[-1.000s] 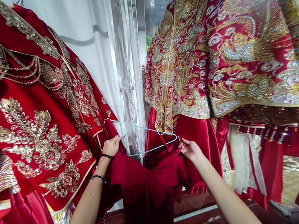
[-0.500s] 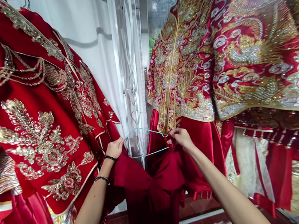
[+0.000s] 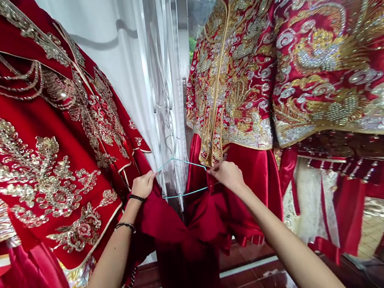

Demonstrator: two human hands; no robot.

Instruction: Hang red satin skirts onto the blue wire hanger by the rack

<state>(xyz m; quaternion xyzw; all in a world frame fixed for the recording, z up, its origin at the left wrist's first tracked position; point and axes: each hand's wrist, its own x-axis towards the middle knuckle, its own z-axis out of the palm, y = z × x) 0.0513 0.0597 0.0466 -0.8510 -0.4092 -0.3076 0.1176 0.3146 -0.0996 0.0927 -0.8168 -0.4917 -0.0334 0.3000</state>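
Note:
A thin light-blue wire hanger (image 3: pixel 180 163) is held level between my two hands at the middle of the view. My left hand (image 3: pixel 142 185) is closed on the hanger's left end together with the edge of a plain dark red garment (image 3: pixel 187 244). My right hand (image 3: pixel 227 174) is closed on the hanger's right end and the red cloth there. The garment sags down between my hands toward the floor. Two dark bracelets sit on my left wrist.
A red embroidered jacket with gold beadwork (image 3: pixel 44 149) hangs close on the left. Another red and gold embroidered jacket (image 3: pixel 274 67) hangs on the right over a red skirt. A white curtain and a white metal grille (image 3: pixel 161 72) stand behind. Dark red floor tiles (image 3: pixel 260 286) lie below.
My right hand has slid up and left along the cloth from the hanger's far right tip and now grips the hanger's right end. My left hand has stayed put.

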